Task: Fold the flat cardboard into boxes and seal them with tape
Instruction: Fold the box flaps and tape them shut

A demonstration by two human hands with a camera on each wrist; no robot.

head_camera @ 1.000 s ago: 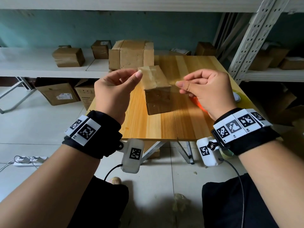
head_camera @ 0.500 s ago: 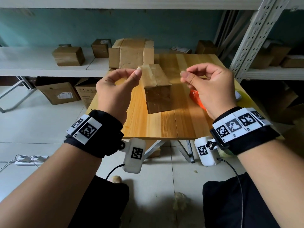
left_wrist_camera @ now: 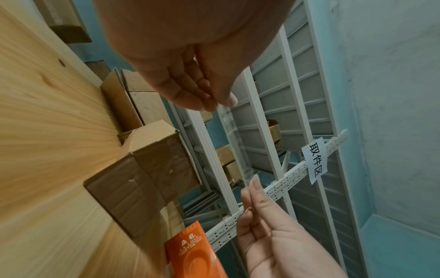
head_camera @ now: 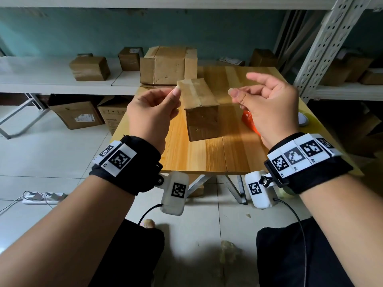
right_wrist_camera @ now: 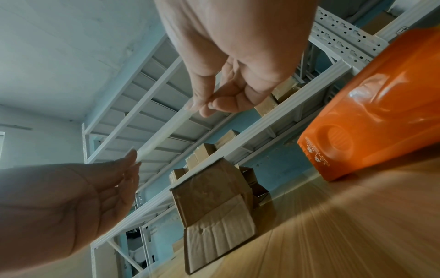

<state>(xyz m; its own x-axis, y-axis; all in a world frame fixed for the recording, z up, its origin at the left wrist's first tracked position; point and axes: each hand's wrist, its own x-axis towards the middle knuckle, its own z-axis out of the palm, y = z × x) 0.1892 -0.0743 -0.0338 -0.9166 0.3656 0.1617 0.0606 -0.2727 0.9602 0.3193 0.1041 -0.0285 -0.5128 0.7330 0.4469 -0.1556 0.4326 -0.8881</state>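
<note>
1. The box (head_camera: 202,109) stands folded on the wooden worktop (head_camera: 207,160), and a band of clear tape already runs along its top face, so that seam looks sealed

2. What is left, as a judgement: the strip now in the hands has yet to go on, probably over an end or a second seam; whether the underside is taped cannot be told

3. The left hand (head_camera: 152,113) is raised above the worktop with thumb and forefinger pinched on one end of a strip of clear tape (left_wrist_camera: 234,143); its other fingers are loosely curled

4. The right hand (head_camera: 267,104) pinches the other end between thumb and forefinger, with the remaining fingers spread more freely

5. The strip stretches taut between the two hands, plain in the wrist views and nearly invisible from the head view

6. The box sits between and below the hands, slightly beyond them; neither hand touches it, and the tape hangs in the air above its near end, apart from the cardboard

7. An orange tape dispenser (right_wrist_camera: 371,120) lies on the worktop just right of the box, under the right hand

8. A larger carton (head_camera: 169,65) stands at the far edge of the worktop, and more boxes rest on the shelves (head_camera: 41,79) behind
</note>
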